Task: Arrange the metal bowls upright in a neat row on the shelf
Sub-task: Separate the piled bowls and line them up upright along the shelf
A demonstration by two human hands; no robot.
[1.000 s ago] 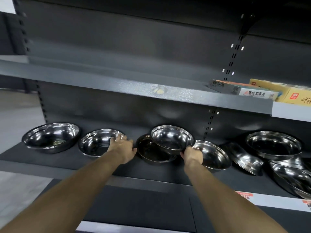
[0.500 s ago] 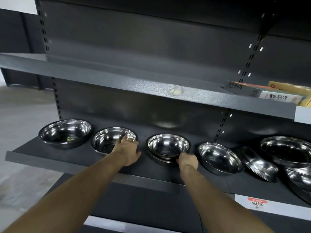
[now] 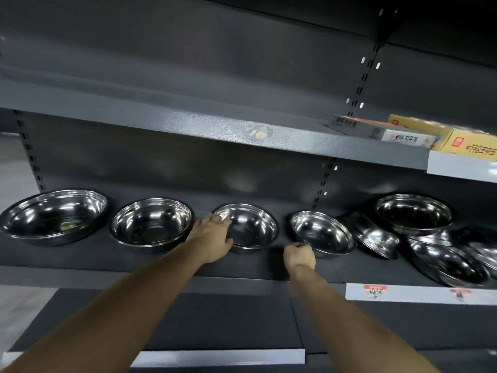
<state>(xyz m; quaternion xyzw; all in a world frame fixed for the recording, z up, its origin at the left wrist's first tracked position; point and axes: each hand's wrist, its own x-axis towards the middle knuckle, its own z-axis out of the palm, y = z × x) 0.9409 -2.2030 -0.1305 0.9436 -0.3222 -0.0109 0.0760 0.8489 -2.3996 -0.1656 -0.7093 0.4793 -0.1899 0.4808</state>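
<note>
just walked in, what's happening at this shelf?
A person is lining up metal bowls on the dark shelf. The left hand grips the third bowl; the right hand holds the rim of the fourth bowl, which is tilted. Two bowls at left sit upright; a jumbled pile waits at right.

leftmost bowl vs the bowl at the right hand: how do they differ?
The leftmost bowl looks wider than the fourth bowl. The leftmost bowl sits nearly level and upright; the fourth bowl tips toward the camera. The leftmost bowl has a small greenish bit inside; the fourth bowl looks bare. No hand touches the leftmost bowl; the right hand grips the fourth bowl's front rim. Both are shiny metal, on the same shelf.
</note>
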